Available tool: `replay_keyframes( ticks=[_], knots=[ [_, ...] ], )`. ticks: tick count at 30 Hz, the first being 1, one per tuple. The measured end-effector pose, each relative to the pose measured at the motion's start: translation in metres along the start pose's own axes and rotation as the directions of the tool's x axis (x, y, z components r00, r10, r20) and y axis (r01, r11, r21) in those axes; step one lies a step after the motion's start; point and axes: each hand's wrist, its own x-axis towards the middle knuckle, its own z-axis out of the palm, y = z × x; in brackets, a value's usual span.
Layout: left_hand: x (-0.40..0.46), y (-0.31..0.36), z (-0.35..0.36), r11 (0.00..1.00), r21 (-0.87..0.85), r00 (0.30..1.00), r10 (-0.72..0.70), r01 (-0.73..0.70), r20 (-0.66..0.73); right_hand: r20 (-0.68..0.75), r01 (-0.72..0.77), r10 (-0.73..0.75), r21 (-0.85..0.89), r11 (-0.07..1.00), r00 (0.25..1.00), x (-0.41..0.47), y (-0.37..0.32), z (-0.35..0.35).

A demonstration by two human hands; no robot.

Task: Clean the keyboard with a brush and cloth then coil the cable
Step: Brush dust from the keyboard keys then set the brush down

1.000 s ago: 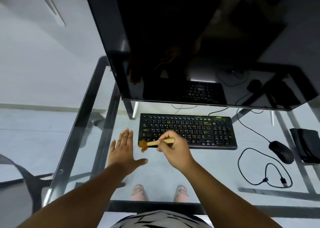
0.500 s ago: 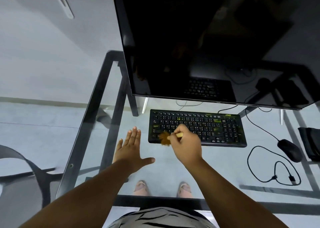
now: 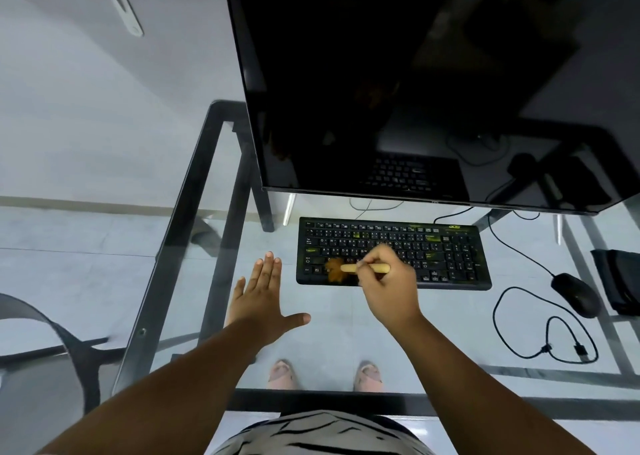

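Note:
A black keyboard (image 3: 450, 250) with green markings lies on the glass desk (image 3: 346, 343) under the monitor. My right hand (image 3: 388, 281) grips a small brush (image 3: 348, 268) by its light wooden handle; the brown bristles rest on the keyboard's lower left keys. My left hand (image 3: 259, 302) lies flat on the glass just left of the keyboard, fingers spread, holding nothing. The keyboard's black cable (image 3: 540, 316) runs from its back right corner and loops loosely on the desk at the right. A dark folded cloth (image 3: 620, 281) sits at the right edge.
A large dark monitor (image 3: 415, 84) overhangs the back of the keyboard. A black mouse (image 3: 576, 295) lies right of the keyboard beside the cable loop. The desk's black frame runs along the left and front. A chair (image 3: 45, 343) shows at the lower left.
My right hand has carried the brush from the glass at the keyboard's front left corner onto its lower left keys. The left hand has stayed flat on the glass.

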Motion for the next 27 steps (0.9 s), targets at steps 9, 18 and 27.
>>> replay_keyframes(
  ticks=[9, 18, 27],
  knots=[
    [0.000, -0.001, 0.001, 1.000, 0.001, 1.000, -0.002, 0.002, -0.005, 0.018, 0.012, -0.011, -0.047, 0.999, 1.000, 0.003, -0.006, 0.005],
    [-0.001, -0.003, 0.001, 1.000, -0.023, 0.999, 0.001, -0.002, -0.051, -0.086, 0.008, -0.017, -0.100, 0.995, 0.996, 0.000, -0.002, 0.003],
    [0.003, 0.016, -0.005, 0.994, -0.106, 0.957, -0.016, -0.015, -0.288, -0.044, -0.267, 0.301, 0.351, 0.898, 0.953, 0.013, 0.017, -0.051]
  ],
)
